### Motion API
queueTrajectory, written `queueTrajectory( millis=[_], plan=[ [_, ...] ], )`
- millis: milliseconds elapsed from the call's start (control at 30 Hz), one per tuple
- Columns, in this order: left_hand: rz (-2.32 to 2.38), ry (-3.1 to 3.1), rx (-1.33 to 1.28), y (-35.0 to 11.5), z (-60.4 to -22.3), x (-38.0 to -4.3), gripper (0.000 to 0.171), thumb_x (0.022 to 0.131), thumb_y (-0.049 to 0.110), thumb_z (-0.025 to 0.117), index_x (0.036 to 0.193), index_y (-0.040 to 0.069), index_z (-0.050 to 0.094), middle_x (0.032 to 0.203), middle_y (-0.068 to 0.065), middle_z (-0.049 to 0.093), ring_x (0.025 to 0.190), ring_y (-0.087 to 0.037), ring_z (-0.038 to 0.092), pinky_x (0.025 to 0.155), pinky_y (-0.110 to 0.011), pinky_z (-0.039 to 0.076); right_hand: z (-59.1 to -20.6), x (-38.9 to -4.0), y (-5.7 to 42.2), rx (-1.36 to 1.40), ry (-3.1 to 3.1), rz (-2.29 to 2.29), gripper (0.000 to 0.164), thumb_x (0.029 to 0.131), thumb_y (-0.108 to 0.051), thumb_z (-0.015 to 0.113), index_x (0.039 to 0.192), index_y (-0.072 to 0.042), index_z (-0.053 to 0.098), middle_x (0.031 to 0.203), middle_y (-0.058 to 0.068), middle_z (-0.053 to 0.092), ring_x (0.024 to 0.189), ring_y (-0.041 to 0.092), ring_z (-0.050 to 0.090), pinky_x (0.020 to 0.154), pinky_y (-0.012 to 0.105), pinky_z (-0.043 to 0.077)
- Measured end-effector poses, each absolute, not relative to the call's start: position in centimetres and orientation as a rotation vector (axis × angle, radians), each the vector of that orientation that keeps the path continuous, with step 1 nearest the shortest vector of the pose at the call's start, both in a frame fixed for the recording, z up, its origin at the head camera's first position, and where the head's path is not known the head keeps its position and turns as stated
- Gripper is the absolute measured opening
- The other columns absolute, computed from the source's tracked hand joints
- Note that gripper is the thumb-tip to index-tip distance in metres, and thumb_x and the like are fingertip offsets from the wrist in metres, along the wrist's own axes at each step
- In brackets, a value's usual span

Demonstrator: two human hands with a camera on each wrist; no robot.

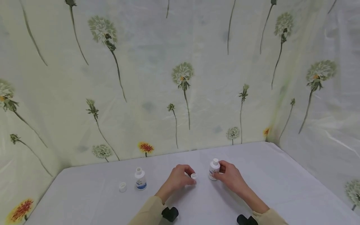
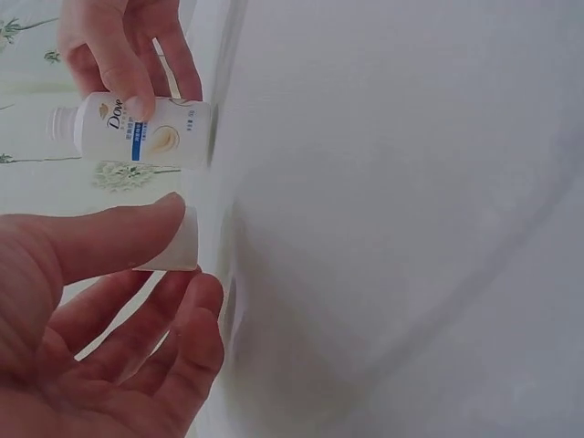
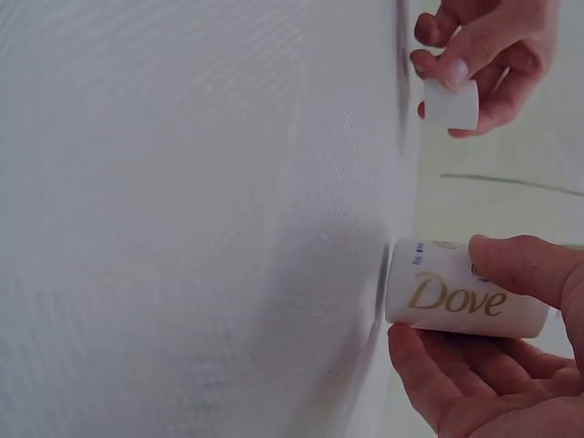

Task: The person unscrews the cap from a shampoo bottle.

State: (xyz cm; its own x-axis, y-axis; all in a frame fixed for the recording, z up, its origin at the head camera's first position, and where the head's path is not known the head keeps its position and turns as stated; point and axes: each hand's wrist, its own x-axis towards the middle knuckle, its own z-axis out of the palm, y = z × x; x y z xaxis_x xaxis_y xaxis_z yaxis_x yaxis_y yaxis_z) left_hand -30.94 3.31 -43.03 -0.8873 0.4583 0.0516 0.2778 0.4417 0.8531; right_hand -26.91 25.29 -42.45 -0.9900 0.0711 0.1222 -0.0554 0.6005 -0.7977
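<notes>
Between thumb and fingers, my left hand (image 1: pixel 180 176) pinches a white cap (image 1: pixel 193 176), its hollow side facing up, just over the table. To its right, my right hand (image 1: pixel 232 176) grips a small white Dove bottle (image 1: pixel 214 168), which stands upright with its neck uncapped. In the right wrist view the Dove bottle (image 3: pixel 465 297) lies between thumb and fingers, its base at the tabletop. The left wrist view shows the cap (image 2: pixel 178 242) under the left thumb, apart from the bottle.
On the left of the table (image 1: pixel 92 200) stands a second white bottle (image 1: pixel 141 179) with a blue label and an open neck. Another white cap (image 1: pixel 122 187) lies beside it. A dandelion-patterned sheet (image 1: pixel 146 78) hangs behind the table and along its sides.
</notes>
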Motion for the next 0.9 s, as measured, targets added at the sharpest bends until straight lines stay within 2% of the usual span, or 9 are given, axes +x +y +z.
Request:
queueTrajectory(
  millis=[300,667,900],
  plan=[
    [1.426,2.518,0.6,3.7,-43.0,-31.3,0.017,0.078,0.001,0.079,0.091,0.004,0.069,0.082,-0.001,0.061,0.071,-0.018,0.053,0.058,-0.029,0.047,-42.7,-27.4,25.1,-0.019,-2.685,1.342,0.047,0.082,-0.005,0.076,0.123,0.01,0.056,0.118,0.023,0.065,0.109,0.036,0.063,0.083,0.044,0.055],
    [1.437,2.499,0.602,4.2,-43.4,-32.0,0.016,0.079,0.001,0.078,0.092,0.005,0.071,0.083,-0.002,0.062,0.069,-0.016,0.052,0.061,-0.027,0.047,-42.6,-27.7,25.3,-0.041,-2.71,1.307,0.045,0.084,-0.007,0.075,0.123,0.008,0.057,0.12,0.023,0.064,0.11,0.035,0.061,0.087,0.045,0.053],
    [1.43,2.539,0.62,4.2,-43.6,-32.1,0.021,0.077,-0.001,0.079,0.095,0.006,0.07,0.082,-0.004,0.061,0.072,-0.016,0.051,0.061,-0.027,0.045,-42.8,-27.9,25.3,-0.014,-2.71,1.309,0.048,0.084,-0.008,0.075,0.125,0.009,0.056,0.121,0.023,0.063,0.111,0.036,0.061,0.087,0.046,0.053]
  ],
)
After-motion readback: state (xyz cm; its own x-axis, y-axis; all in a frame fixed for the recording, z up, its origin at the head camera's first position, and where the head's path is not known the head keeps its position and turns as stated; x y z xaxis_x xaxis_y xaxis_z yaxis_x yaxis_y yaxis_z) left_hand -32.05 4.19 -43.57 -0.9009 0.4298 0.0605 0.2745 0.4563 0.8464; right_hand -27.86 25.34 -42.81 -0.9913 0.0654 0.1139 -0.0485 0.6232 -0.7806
